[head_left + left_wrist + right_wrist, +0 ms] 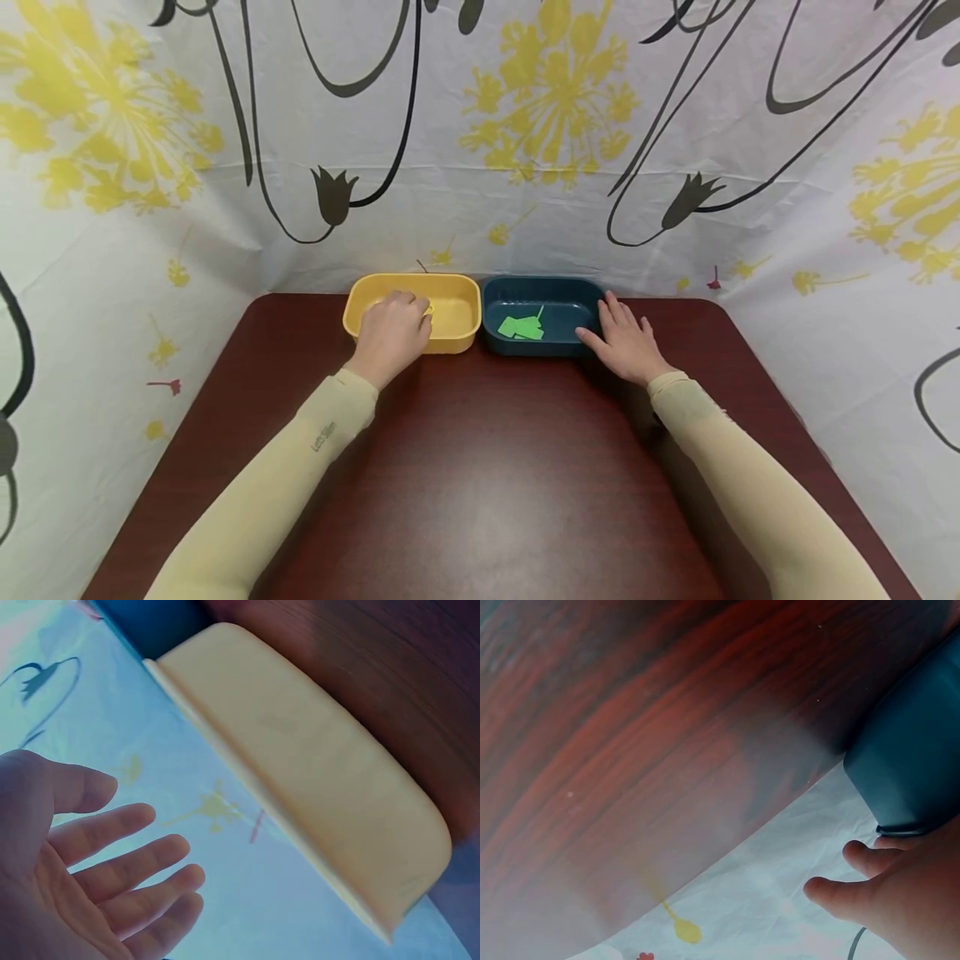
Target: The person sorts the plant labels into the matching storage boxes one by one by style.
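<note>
My left hand is over the left part of a yellow tray. In the left wrist view its fingers are spread and loosely bent, with nothing visible between them. A small yellow piece shows beside the hand in the head view, partly hidden; its kind cannot be made out. My right hand rests at the right end of a dark blue tray, fingers extended along its rim. Several flat bright green pieces lie in the blue tray, one with a thin strip sticking up.
Both trays stand side by side near the back edge of a dark reddish-brown wooden table. A white patterned cloth with yellow and grey flowers hangs behind the table and along its sides.
</note>
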### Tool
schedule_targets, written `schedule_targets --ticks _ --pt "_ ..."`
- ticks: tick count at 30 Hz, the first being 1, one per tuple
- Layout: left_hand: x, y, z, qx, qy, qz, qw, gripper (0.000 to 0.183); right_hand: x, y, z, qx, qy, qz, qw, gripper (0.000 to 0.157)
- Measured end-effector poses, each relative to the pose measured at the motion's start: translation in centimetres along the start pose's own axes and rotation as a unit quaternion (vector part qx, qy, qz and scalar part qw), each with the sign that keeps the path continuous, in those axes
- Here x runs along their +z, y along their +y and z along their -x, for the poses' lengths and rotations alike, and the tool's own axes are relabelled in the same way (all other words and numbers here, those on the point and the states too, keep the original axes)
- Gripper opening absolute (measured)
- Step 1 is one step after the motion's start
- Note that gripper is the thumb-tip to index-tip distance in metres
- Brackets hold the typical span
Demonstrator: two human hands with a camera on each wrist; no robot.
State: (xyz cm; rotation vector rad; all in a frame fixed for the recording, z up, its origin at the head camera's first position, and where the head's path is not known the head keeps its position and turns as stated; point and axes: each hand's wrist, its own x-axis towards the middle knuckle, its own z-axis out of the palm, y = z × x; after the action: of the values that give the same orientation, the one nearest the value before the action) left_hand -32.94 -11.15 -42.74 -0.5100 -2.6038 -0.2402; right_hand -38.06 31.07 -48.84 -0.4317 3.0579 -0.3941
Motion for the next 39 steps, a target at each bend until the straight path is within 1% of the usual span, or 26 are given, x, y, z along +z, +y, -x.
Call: schedule_targets --ticks 4,7,14,21,25,30,35,39 --pt "-0.9 0.6 0.7 0.014 0.022 0.01 0.9996 0.023 0.0 0.1 -0.2 -0.001 0.001 -0.001 1.0 0.099" --pt "-1.5 1.0 1.2 0.02 0.026 0.013 0.9994 0.028 0.1 0.1 -0.3 -0.001 0.003 0.0 1.0 0.099" --pt "-2.4 1.9 2.5 0.028 0.009 0.02 0.9994 0.036 0.4 0.1 -0.4 0.0 0.002 -0.003 1.0 0.098" --pt "-3.1 2.5 3.6 0.009 -0.007 0.027 0.9996 0.043 0.4 0.0 -0.6 -0.003 0.007 -0.005 1.0 0.096" --pt "-3.4 3.1 4.4 -0.007 -0.024 0.028 0.9993 0.048 0.5 -0.1 -0.8 -0.007 0.005 -0.014 1.0 0.093" --pt "-3.4 4.1 5.7 -0.027 -0.06 0.022 0.9976 0.058 0.6 -0.1 -0.9 -0.009 0.003 -0.024 1.0 0.09" --pt "-3.1 5.0 7.0 -0.041 -0.099 0.03 0.9938 0.069 0.7 0.0 -1.1 -0.007 0.007 -0.034 0.999 0.089" --pt "-2.7 5.3 7.7 -0.052 -0.112 0.033 0.9918 0.075 0.6 0.1 -1.2 -0.007 0.01 -0.035 0.999 0.089"
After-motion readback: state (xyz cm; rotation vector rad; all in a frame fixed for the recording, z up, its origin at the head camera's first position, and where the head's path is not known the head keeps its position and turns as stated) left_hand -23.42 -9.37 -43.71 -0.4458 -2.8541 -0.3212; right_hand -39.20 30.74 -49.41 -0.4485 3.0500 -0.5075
